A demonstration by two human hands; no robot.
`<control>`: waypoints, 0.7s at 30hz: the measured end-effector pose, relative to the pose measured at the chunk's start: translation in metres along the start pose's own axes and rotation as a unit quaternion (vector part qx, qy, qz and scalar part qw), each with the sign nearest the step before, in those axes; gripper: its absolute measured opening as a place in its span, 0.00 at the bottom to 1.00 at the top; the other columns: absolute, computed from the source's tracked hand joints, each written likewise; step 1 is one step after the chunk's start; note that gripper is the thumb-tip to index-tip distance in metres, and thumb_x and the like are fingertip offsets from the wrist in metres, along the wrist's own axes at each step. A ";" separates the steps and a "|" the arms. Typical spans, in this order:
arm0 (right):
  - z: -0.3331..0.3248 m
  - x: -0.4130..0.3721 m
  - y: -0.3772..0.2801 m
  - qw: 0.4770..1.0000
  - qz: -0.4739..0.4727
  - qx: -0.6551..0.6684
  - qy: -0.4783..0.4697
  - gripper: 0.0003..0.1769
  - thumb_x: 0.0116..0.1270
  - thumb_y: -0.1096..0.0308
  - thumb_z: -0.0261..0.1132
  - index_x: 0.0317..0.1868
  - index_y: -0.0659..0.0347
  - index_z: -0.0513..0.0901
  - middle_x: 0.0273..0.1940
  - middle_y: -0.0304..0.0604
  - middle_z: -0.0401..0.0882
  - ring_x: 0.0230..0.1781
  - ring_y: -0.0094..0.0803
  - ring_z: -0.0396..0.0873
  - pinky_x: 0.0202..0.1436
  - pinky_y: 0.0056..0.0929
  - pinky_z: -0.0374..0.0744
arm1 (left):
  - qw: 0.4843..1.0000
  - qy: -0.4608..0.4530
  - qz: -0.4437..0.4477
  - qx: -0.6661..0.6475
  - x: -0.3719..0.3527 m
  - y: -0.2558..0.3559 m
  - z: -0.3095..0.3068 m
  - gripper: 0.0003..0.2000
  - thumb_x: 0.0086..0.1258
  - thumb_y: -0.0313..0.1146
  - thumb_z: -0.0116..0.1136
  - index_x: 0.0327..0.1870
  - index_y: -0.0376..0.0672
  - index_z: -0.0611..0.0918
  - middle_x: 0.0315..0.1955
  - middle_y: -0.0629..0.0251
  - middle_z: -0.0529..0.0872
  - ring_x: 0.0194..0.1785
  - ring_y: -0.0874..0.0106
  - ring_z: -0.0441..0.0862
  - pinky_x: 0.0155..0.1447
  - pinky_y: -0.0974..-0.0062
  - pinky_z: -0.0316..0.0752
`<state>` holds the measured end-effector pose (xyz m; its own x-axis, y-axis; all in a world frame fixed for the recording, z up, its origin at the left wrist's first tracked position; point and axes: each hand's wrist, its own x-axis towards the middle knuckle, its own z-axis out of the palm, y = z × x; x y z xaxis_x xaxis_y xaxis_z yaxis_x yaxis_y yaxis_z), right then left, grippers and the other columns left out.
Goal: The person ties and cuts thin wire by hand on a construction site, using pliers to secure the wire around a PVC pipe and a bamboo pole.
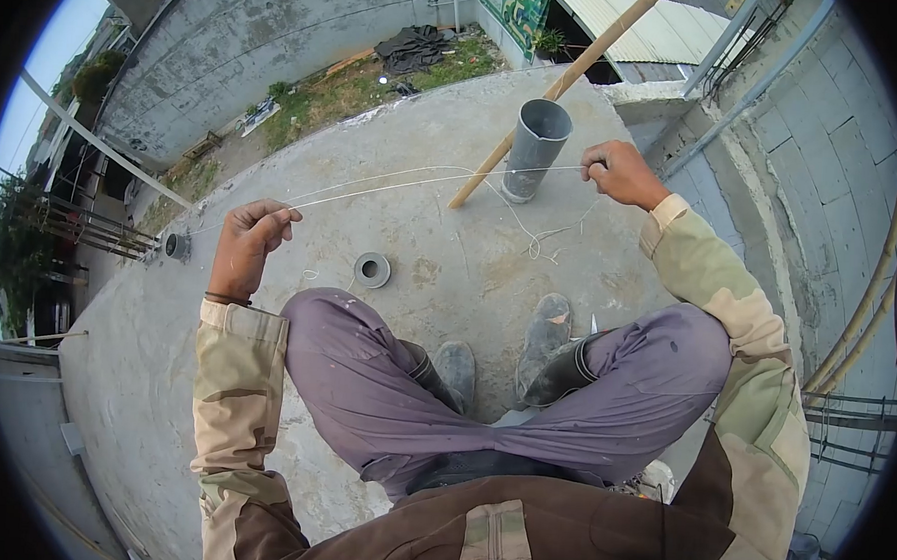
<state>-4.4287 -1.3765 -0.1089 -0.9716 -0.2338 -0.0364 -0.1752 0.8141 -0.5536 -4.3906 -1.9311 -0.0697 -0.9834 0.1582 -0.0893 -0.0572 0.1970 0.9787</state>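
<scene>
A thin white string (423, 180) runs nearly straight between my two hands, above the concrete floor. My left hand (254, 240) pinches it at the left, thumb against fingers. At the right, my right hand (618, 174) is closed on the string beside a tall grey plastic pipe (536, 154) that stands upright. Loose loops of the string hang down and lie on the floor near the pipe's foot. A short grey ring-shaped pipe piece (373, 271) rests on the floor between my hands, nearer the left one.
A bamboo pole (578, 70) leans behind the pipe. Another short dark pipe (177, 246) stands at the slab's left edge, by protruding steel bars (81, 219). A block wall (824, 166) rises on the right. My boots (546, 334) are on the concrete slab (164, 388).
</scene>
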 end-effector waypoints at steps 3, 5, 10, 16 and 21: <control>-0.005 0.000 0.000 1.000 0.013 0.002 -0.004 0.10 0.62 0.71 0.61 0.32 0.65 0.88 0.30 0.51 0.87 0.27 0.42 0.85 0.39 0.39 0.80 | 1.000 0.012 -0.009 -0.019 -0.001 -0.003 -0.005 0.08 0.73 0.30 0.62 0.42 0.35 0.90 0.25 0.72 0.82 0.26 0.85 0.65 0.31 0.83 0.57; -0.003 -0.002 0.000 0.999 0.041 0.017 -0.024 0.09 0.62 0.71 0.61 0.32 0.65 0.88 0.30 0.52 0.87 0.29 0.44 0.85 0.40 0.40 0.81 | 0.998 0.001 0.009 -0.054 0.002 -0.014 -0.008 0.08 0.73 0.31 0.62 0.41 0.35 0.89 0.30 0.69 0.84 0.31 0.83 0.69 0.37 0.82 0.61; 0.010 -0.007 -0.004 0.996 0.034 -0.015 -0.082 0.10 0.62 0.72 0.61 0.32 0.65 0.89 0.28 0.51 0.87 0.28 0.40 0.86 0.38 0.39 0.81 | 0.985 -0.006 0.057 -0.163 0.001 0.000 0.008 0.09 0.71 0.35 0.63 0.36 0.38 0.86 0.48 0.58 0.87 0.50 0.73 0.77 0.56 0.72 0.67; 0.047 0.001 0.015 0.970 0.083 0.026 -0.225 0.12 0.65 0.71 0.63 0.44 0.65 0.90 0.32 0.46 0.90 0.33 0.31 0.86 0.38 0.32 0.80 | 0.880 -0.215 0.140 -0.399 0.008 0.041 0.047 0.09 0.68 0.34 0.63 0.30 0.43 0.78 0.51 0.55 0.85 0.51 0.67 0.72 0.58 0.69 0.65; 0.049 -0.019 0.073 0.955 0.131 0.223 -0.142 0.19 0.68 0.70 0.65 0.58 0.65 0.86 0.43 0.45 0.90 0.42 0.26 0.83 0.41 0.29 0.78 | 0.904 -0.212 0.159 -0.334 0.017 0.066 0.084 0.10 0.79 0.34 0.58 0.40 0.37 0.84 0.48 0.57 0.86 0.52 0.69 0.76 0.65 0.66 0.68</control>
<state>-4.4152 -1.3387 -0.1894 -0.8790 -0.2398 -0.4121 0.2150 0.5721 -0.7915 -4.3970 -1.8341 -0.0222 -0.8223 0.4878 0.2930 -0.0129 -0.5308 0.8474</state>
